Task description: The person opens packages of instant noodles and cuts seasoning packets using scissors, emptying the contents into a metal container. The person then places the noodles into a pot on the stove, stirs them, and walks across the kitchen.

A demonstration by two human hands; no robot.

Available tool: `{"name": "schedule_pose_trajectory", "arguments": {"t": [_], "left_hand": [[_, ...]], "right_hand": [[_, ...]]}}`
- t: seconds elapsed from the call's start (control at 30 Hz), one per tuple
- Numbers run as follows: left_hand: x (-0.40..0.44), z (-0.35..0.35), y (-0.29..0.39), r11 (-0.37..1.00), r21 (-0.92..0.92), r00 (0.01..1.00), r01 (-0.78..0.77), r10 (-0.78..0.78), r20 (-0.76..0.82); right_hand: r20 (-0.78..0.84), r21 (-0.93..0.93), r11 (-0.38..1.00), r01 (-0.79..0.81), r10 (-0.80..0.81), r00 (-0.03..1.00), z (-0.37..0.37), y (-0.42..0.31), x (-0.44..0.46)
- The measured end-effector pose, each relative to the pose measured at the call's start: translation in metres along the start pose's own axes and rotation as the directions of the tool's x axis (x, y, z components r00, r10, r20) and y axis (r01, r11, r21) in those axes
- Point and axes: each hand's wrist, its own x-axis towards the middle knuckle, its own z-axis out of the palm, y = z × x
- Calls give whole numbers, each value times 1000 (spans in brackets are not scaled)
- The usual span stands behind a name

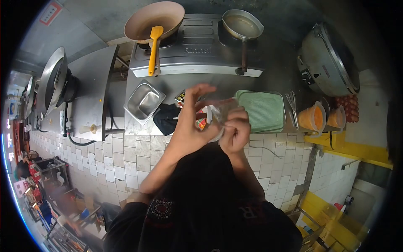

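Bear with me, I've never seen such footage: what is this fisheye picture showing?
There is no robot here. A camera worn on a person's head looks down at their bare left hand and right hand. The right pinches thin, see-through material, perhaps plastic; blur hides whether the left grips it too. On the counter beyond are a stove bearing a wide pan with an orange spatula and a smaller pan, plus a metal container, a green tray and a whisk.
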Motion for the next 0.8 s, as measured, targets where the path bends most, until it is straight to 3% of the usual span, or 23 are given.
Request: {"name": "schedule_pose_trajectory", "arguments": {"t": [0.07, 0.1, 0.17, 0.2, 0.23, 0.3, 0.33, 0.37, 0.4, 0.47, 0.5, 0.57, 0.63, 0.67, 0.7, 0.73, 0.8], "left_hand": [[10, -6, 1, 970, 242, 1000, 3, -5, 8], [12, -15, -2, 968, 249, 1000, 3, -3, 0], [15, -29, -2, 937, -145, 940, 316, -289, 183], [16, -24, 12, 930, 35, 917, 366, -367, 157], [16, -21, 6, 931, 36, 917, 364, -365, 160], [12, -16, -23, 989, -140, 988, 42, -20, 150], [13, -17, -34, 976, -210, 971, -64, 109, 214], [8, -16, -44, 976, -210, 970, -65, 111, 217], [0, -13, -55, 988, -93, 946, -127, 149, 290], [-3, -10, -76, 976, 49, 918, -211, 181, 352], [-10, -14, -81, 954, 138, 935, -267, 222, 277], [-12, -24, -85, 907, 223, 916, -357, 294, 272], [-9, -38, -87, 894, 184, 877, -408, 328, 351], [-8, -42, -87, 880, 138, 826, -455, 359, 434], [-9, -41, -84, 881, 136, 825, -454, 357, 438], [-8, -39, -77, 896, 94, 803, -435, 338, 491], [-10, -38, -76, 936, 36, 777, -350, 269, 569]], "right_hand": [[-2, 11, 1000, 5, -5, 1000, 2, -2, -4], [-7, 11, 1000, 7, -7, 1000, 4, -3, -7], [-80, 7, 1000, -24, 25, 996, 8, -6, -14], [-196, 57, 991, -120, 129, 972, 11, -9, -15], [-303, 116, 972, -207, 233, 924, 13, -12, -16], [-327, 119, 956, -268, 293, 899, 12, -22, -10], [-382, 174, 946, -274, 322, 867, 14, -23, -8], [-432, 231, 933, -276, 352, 830, 16, -23, -7], [-435, 230, 934, -274, 351, 830, 17, -23, -7], [-333, 329, 892, -308, 415, 846, 17, -27, -7], [-326, 331, 891, -310, 417, 849, 14, -27, -1], [-374, 625, 777, -80, 387, 843, -1, -21, 29], [-224, 595, 792, -134, 324, 919, -40, -26, 78], [195, 321, 933, -162, 103, 975, -57, -32, 105], [617, 45, 998, -33, -2, 787, -65, -37, 121], [612, 38, 999, -33, 2, 791, -63, -39, 126], [867, -31, 989, -147, 99, 488, -58, -44, 131]]}}
